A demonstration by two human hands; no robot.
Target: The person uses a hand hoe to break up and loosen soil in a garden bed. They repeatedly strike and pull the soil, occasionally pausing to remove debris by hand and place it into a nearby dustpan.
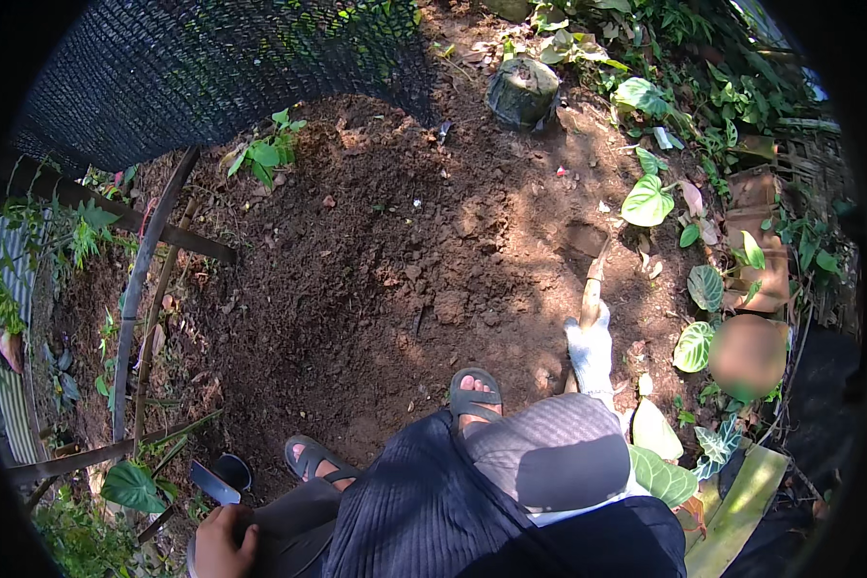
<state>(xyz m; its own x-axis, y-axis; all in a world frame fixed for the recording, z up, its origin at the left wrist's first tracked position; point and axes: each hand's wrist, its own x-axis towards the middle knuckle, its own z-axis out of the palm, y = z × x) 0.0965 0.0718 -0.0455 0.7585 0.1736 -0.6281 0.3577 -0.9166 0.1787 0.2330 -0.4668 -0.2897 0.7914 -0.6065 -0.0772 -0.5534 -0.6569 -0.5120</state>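
Note:
My right hand (590,357), in a pale work glove, grips the wooden handle (591,300) of a tool. The tool's narrow far end (605,251) reaches the ground beside a shallow hollow in the soil (581,238). Bare and loosely curled, my left hand (224,540) rests by my left knee. Just beyond its fingers are a flat bluish rectangular object (215,482) and a round dark object (233,471); whether the fingers touch the flat one is unclear. Loose brown soil (347,267) spreads before my sandalled feet (475,394).
Black shade netting (224,65) hangs at upper left above a frame of wooden poles (141,296). A squat stump-like block (523,94) stands at the back. Leafy plants (648,200) and reddish-brown slabs (755,238) line the right side. A small seedling (266,153) grows near the netting.

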